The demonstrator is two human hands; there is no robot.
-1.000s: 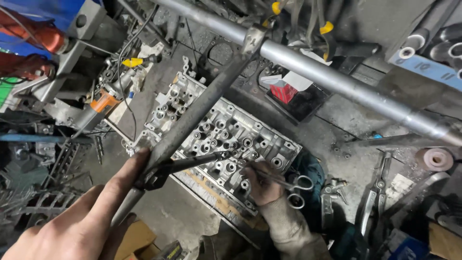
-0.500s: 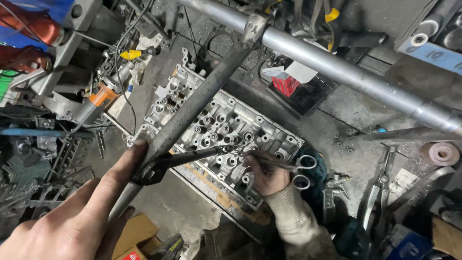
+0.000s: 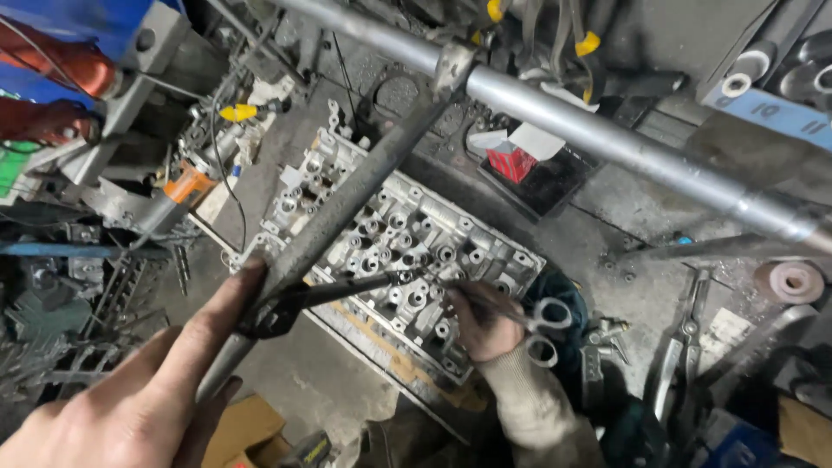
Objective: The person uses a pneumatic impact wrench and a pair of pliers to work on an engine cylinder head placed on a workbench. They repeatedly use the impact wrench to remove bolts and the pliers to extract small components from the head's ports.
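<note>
Head view: left hand (image 3: 130,403) clasps lever (image 3: 347,204); right hand (image 3: 485,321) apparently pinches forceps (image 3: 511,308) over cylinder head (image 3: 407,260).

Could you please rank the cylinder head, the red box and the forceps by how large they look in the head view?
1. Cylinder head, by far the largest.
2. Forceps, long but thin, held in the right hand.
3. Red box; it lies farther from the camera, so its place behind the forceps is unsure.

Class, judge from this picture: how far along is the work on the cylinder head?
Done: the cylinder head lies stripped on the bench, many valve pockets open. In hand: the left hand presses the lever bar down while the right hand works forceps into one pocket. Left: which pockets remain cannot be told.
</note>
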